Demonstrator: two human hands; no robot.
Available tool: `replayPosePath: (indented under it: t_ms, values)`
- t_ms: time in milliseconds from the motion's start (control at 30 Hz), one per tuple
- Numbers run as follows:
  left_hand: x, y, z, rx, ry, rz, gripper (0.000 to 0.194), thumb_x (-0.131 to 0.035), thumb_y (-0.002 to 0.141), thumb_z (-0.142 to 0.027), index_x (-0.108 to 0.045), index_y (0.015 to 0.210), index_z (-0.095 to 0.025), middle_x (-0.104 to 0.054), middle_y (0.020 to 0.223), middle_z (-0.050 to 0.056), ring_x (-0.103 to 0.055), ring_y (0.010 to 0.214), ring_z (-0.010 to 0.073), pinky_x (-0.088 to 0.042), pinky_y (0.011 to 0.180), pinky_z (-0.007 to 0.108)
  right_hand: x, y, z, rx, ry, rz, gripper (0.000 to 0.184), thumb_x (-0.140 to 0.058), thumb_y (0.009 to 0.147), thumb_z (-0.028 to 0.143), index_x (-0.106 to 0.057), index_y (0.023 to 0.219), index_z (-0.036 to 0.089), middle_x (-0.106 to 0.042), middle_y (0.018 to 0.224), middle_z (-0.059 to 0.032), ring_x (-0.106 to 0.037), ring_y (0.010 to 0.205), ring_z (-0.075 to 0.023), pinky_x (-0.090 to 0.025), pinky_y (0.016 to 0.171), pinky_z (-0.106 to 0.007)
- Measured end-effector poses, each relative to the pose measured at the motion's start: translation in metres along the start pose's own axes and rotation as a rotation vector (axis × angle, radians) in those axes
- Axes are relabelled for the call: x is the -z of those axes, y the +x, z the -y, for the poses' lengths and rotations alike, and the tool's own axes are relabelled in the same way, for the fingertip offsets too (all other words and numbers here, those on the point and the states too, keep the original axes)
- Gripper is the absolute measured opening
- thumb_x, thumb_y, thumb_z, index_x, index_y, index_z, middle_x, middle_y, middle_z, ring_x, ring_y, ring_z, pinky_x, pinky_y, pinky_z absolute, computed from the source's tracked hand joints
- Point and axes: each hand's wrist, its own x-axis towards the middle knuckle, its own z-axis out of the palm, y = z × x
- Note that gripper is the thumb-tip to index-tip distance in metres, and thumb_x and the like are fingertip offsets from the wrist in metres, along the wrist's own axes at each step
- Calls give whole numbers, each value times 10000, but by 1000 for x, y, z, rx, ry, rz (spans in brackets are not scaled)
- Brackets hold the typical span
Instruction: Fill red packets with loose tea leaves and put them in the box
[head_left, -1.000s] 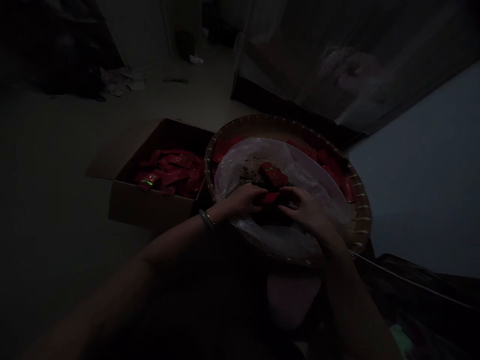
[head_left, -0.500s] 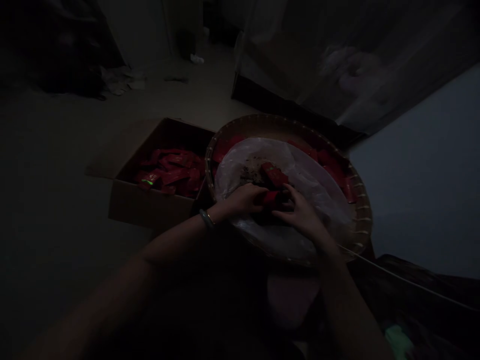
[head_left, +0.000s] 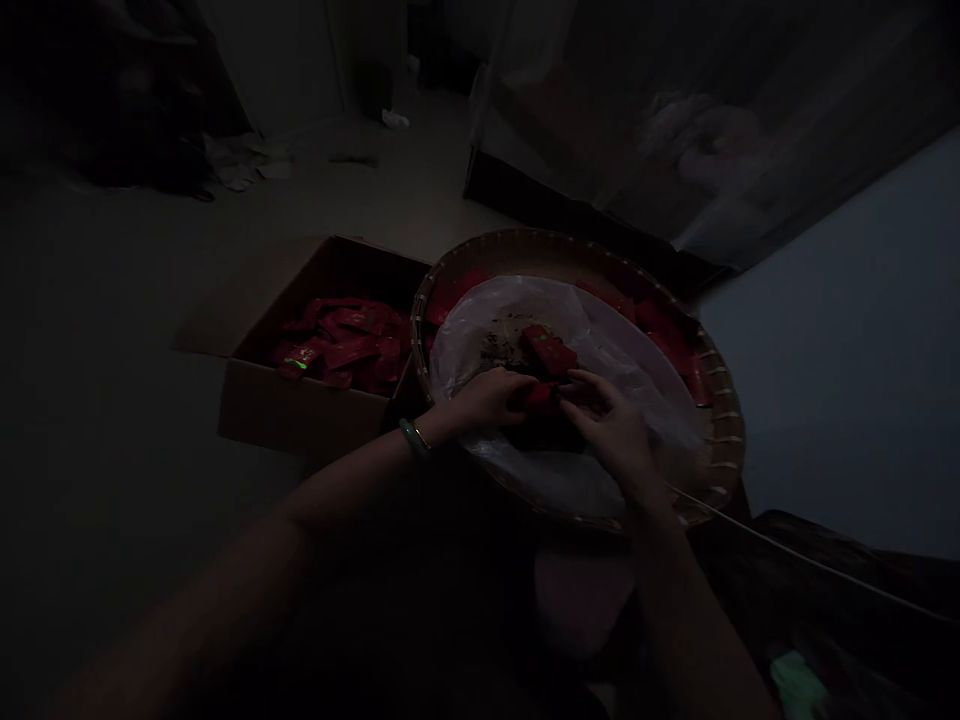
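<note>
A small red packet (head_left: 541,398) is gripped at its left end by my left hand (head_left: 491,396), whose wrist wears a bangle. My right hand (head_left: 609,425) is at the packet's right end, thumb and fingers bent together as in a pinch. In the dim light I cannot make out what is between them. Just beyond lies another red packet (head_left: 549,350) on a heap of dark, loose, leaf-like bits (head_left: 502,345). Under all this a clear plastic sheet (head_left: 645,365) is spread over a round woven bamboo tray (head_left: 724,420).
More red packets (head_left: 664,335) lie along the tray's far and right rim. To the left stands an open cardboard box (head_left: 300,408) holding several red packets (head_left: 352,345). A pale cord (head_left: 810,562) runs off to the right. Behind the tray is a large plastic-covered object (head_left: 600,130).
My right hand has turned and drawn its fingers together at the packet's right end; before, they were spread wider around it. My left hand and the packet have barely moved.
</note>
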Motion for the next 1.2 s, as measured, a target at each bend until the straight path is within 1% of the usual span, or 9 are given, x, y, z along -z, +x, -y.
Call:
replayPosePath:
  t_ms: [167,300,567,733,800,933,967,1033,1200]
  values:
    - [-1,0,0,13,3,-12,471,-662,732,-288,-560,1182,-198,-652,1046,56,-575,930,218,-420,827,333,1,-1,-3,121,-246,-36,347,-595,788,391,-626,1082,208,-667,1012,-83,-622,933,-222,-509,815,-383]
    - [-1,0,-1,13,-21,-15,426,-646,749,-286,-570,1160,-204,-654,1036,43,-579,923,202,-421,817,312,-2,3,-11,246,-491,-13,267,-562,812,404,-692,926,202,-660,910,-90,-595,882,-239,-470,813,-403]
    - [1,0,0,25,9,-3,468,-662,733,-290,-560,1175,-175,-652,1064,64,-575,940,219,-427,829,326,-3,7,-14,225,-568,-18,255,-517,832,369,-674,734,194,-650,787,-71,-603,758,-208,-458,711,-338]
    - [-2,0,2,30,-15,-39,538,-661,725,-276,-516,1233,-170,-636,1089,77,-565,965,228,-437,840,341,0,9,-14,169,-569,-109,196,-527,810,331,-668,788,197,-677,832,-64,-620,774,-207,-473,725,-329]
    - [-3,0,4,53,-34,-80,613,-665,716,-270,-467,1287,-166,-616,1136,93,-557,1002,235,-440,854,351,0,9,-21,137,-566,-50,170,-542,791,288,-665,862,196,-689,864,-61,-631,790,-210,-481,740,-334]
    - [-5,0,6,60,-65,-117,579,-651,728,-257,-479,1276,-184,-608,1154,92,-556,1033,233,-435,888,369,-10,6,-44,121,-615,356,337,-632,711,201,-638,1047,183,-687,1009,-85,-640,897,-227,-479,789,-330]
    - [-5,0,6,55,-68,-119,565,-650,730,-255,-489,1267,-186,-611,1149,90,-557,1035,232,-435,892,370,-14,5,-50,124,-643,416,397,-656,688,189,-626,1084,179,-673,1058,-98,-633,932,-236,-474,804,-330]
    - [-5,1,6,49,-67,-116,556,-657,724,-252,-502,1253,-181,-616,1137,90,-559,1036,233,-436,894,371,-22,3,-60,107,-702,449,446,-665,676,163,-611,1118,172,-653,1104,-116,-620,980,-244,-465,823,-326]
    - [-4,2,6,52,-55,-110,550,-664,716,-255,-516,1237,-159,-615,1139,102,-562,1042,234,-436,901,369,-32,2,-69,62,-802,442,333,-591,736,131,-634,1066,140,-660,1064,-132,-625,958,-241,-456,818,-319]
